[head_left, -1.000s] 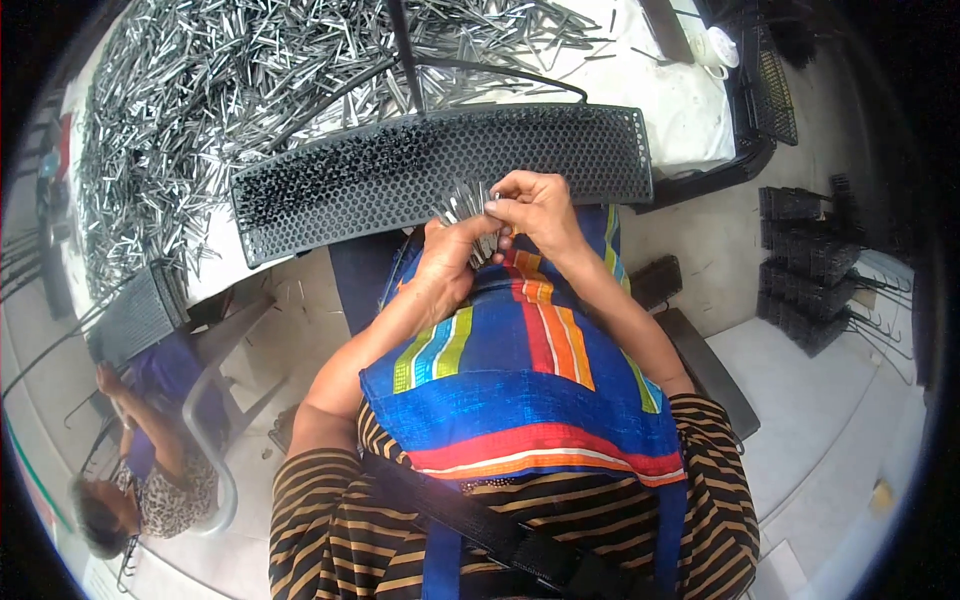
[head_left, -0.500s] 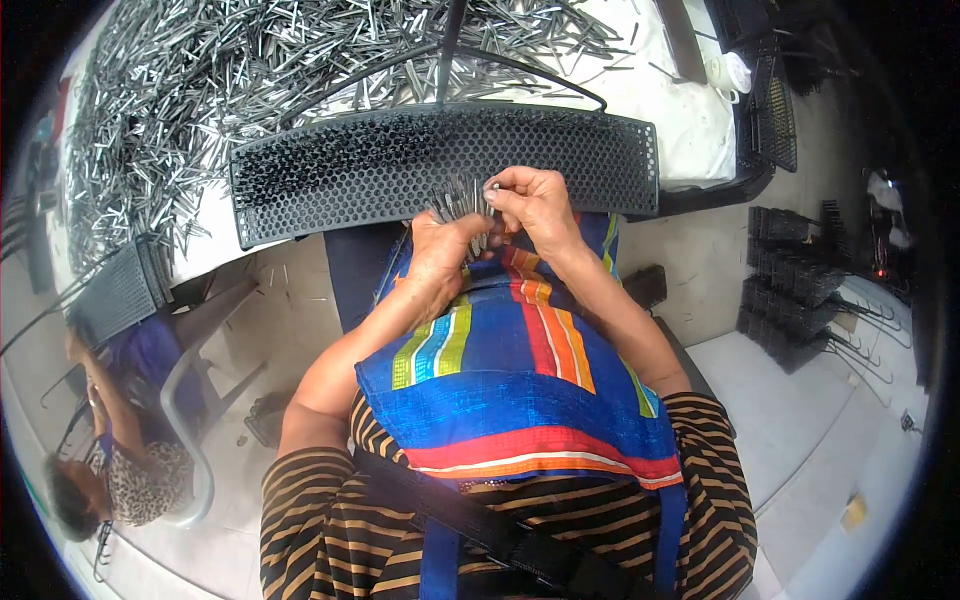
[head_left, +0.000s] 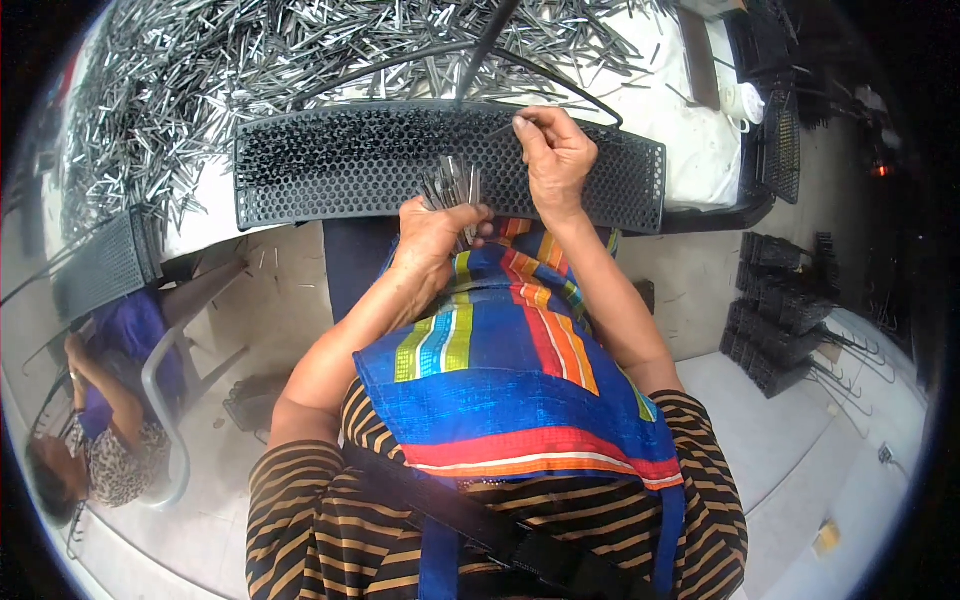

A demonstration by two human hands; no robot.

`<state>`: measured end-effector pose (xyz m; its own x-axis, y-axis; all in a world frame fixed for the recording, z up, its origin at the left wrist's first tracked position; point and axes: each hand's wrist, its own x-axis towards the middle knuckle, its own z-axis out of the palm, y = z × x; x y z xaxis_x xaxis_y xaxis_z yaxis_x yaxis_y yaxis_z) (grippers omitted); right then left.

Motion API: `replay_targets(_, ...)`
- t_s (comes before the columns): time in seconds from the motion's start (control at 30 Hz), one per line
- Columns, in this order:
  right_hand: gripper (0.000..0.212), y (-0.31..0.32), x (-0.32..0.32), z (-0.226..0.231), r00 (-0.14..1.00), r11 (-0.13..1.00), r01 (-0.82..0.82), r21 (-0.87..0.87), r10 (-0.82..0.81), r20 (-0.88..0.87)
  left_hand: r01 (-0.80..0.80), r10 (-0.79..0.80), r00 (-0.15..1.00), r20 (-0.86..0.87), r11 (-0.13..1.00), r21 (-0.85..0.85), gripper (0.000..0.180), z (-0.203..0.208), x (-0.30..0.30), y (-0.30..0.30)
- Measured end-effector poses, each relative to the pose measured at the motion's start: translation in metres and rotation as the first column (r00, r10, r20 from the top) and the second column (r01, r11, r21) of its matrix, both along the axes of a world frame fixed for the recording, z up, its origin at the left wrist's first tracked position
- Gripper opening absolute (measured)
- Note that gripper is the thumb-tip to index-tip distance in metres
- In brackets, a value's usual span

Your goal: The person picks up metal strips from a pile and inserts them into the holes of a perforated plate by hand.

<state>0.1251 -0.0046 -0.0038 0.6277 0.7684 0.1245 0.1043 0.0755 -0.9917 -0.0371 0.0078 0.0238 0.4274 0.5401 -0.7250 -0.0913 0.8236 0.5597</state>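
From where I stand, the left hand (head_left: 432,232) is wrapped round a bundle of thin metal strips (head_left: 459,182), which fans upward at the near edge of the perforated panel (head_left: 612,192). The right hand (head_left: 562,160) is over the panel's right half, thumb and forefinger closed in a pinch; whether a strip sits between the tips is too blurred to tell.

For good handling, I'd hold the bundle loosely enough that single strips slide free, keep its ends level, and pinch one strip close to its end, square to the panel's holes. Toward the panel's left, many holes look filled with dark ends, so I'd keep the wrist clear of those.

Beyond the panel's far edge, a heap of strips (head_left: 300,60) covers much of the white tabletop (head_left: 702,165); a white cup (head_left: 741,103) stands past the panel's right end. Well left of the panel sits a co-worker (head_left: 128,465).
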Motion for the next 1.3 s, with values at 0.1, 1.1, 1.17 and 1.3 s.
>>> replay_targets(0.1,0.007,0.009,-0.002,-0.008,0.972,0.996,0.048,-0.077,-0.029,0.231,-0.007,0.006,1.000,-0.018,0.997,-0.076,0.010,0.006,0.000,0.005)
replay_targets(1.1,0.010,0.019,-0.003,0.000,0.752,0.988,0.001,-0.156,0.102,0.652,0.044,-0.044,0.999,0.015,0.999,-0.005,0.011,-0.003,0.000,0.008)
replay_targets(1.17,0.010,0.020,-0.005,0.011,0.698,0.976,0.001,-0.220,0.157,0.699,0.039,-0.039,0.999,0.011,0.999,-0.027,0.011,-0.003,-0.001,0.008)
replay_targets(1.3,0.010,0.018,-0.005,0.009,0.696,0.976,-0.030,-0.217,0.176,0.696,0.002,0.000,1.000,0.025,0.997,-0.077,0.012,-0.002,0.000,0.009)
